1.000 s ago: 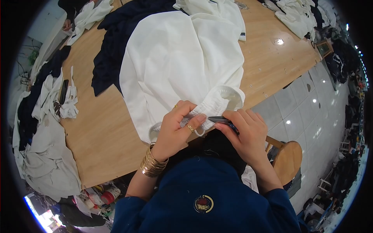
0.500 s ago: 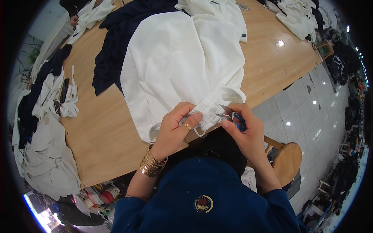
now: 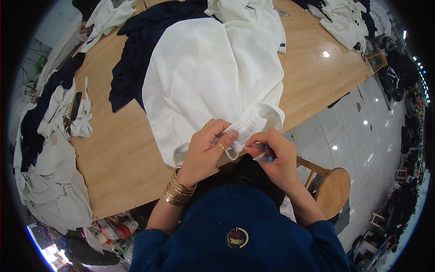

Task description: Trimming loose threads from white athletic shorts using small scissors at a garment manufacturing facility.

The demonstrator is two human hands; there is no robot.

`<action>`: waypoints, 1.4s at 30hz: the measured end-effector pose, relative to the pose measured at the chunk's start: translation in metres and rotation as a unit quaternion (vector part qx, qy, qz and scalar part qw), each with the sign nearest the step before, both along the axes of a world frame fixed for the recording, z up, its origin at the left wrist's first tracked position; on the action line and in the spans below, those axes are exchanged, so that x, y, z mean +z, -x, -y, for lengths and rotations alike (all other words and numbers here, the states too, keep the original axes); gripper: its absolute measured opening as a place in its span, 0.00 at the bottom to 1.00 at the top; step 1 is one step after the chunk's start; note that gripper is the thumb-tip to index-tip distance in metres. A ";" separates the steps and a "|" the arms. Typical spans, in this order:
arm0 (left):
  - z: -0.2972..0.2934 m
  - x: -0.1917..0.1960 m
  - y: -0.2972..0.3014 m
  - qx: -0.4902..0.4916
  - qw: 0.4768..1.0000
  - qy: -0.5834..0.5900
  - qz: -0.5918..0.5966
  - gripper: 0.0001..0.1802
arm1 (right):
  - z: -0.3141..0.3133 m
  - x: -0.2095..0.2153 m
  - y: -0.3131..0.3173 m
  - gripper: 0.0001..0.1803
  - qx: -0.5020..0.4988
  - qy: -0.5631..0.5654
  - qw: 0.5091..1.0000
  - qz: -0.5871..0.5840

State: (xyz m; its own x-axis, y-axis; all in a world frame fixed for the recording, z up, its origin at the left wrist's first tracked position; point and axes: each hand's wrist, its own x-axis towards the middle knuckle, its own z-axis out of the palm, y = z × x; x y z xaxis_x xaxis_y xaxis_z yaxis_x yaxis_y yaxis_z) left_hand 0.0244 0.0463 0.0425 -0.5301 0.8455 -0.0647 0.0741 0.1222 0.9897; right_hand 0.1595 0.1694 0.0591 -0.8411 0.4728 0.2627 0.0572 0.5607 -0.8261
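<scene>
A white garment (image 3: 213,77) lies spread on the wooden table (image 3: 118,149), its gathered elastic waistband (image 3: 251,127) at the near edge. My left hand (image 3: 206,152), with gold bangles at the wrist and a ring, pinches the waistband and a white cord loop (image 3: 231,155). My right hand (image 3: 276,156) grips the cord's end together with a small blue tool (image 3: 269,157), mostly hidden in the fingers.
A dark navy garment (image 3: 136,63) lies under the white one. Piles of white and dark clothes (image 3: 50,136) line the table's left side, and more (image 3: 344,18) sit at the far right. A round wooden stool (image 3: 333,190) stands on the tiled floor at my right.
My right hand moved left toward my left hand and drew in the dark tool it held out flat. The waistband is now bunched tighter between both hands.
</scene>
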 end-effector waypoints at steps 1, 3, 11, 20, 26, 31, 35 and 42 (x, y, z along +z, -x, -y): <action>0.001 0.000 0.000 0.001 1.000 -0.001 -0.001 0.10 | 0.001 0.001 0.000 0.09 -0.009 0.013 1.000 0.027; 0.002 0.001 0.001 0.004 1.000 0.004 0.012 0.10 | -0.001 0.000 -0.002 0.06 -0.017 0.026 0.998 0.052; 0.010 0.004 0.001 0.001 1.000 -0.010 0.012 0.11 | -0.013 0.018 -0.006 0.02 -0.013 0.183 0.983 -0.023; 0.020 0.006 0.001 -0.013 0.997 -0.065 0.046 0.12 | 0.001 0.026 0.002 0.13 -0.022 0.121 0.990 0.063; 0.025 0.007 0.004 -0.034 0.997 -0.054 0.042 0.10 | -0.009 0.025 0.014 0.17 0.003 0.049 0.998 0.031; 0.021 0.016 0.005 -0.083 0.964 -0.051 -0.247 0.07 | -0.036 0.005 0.019 0.18 0.236 0.028 0.956 0.171; 0.030 0.009 0.014 -0.014 0.926 0.027 -0.377 0.11 | -0.029 0.010 0.017 0.12 0.097 -0.147 0.978 0.112; 0.015 0.018 0.014 -0.034 0.951 -0.012 -0.307 0.17 | -0.094 0.083 -0.068 0.08 -0.288 -0.176 0.899 -0.279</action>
State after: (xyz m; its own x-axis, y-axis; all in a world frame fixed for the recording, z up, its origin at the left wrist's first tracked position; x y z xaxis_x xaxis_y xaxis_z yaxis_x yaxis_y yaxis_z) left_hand 0.0103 0.0315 0.0606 -0.4051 0.8768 0.2590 0.6455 0.0737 0.7602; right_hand 0.2280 0.2631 0.1422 -0.1732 0.5931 0.7863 0.0537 0.8028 -0.5938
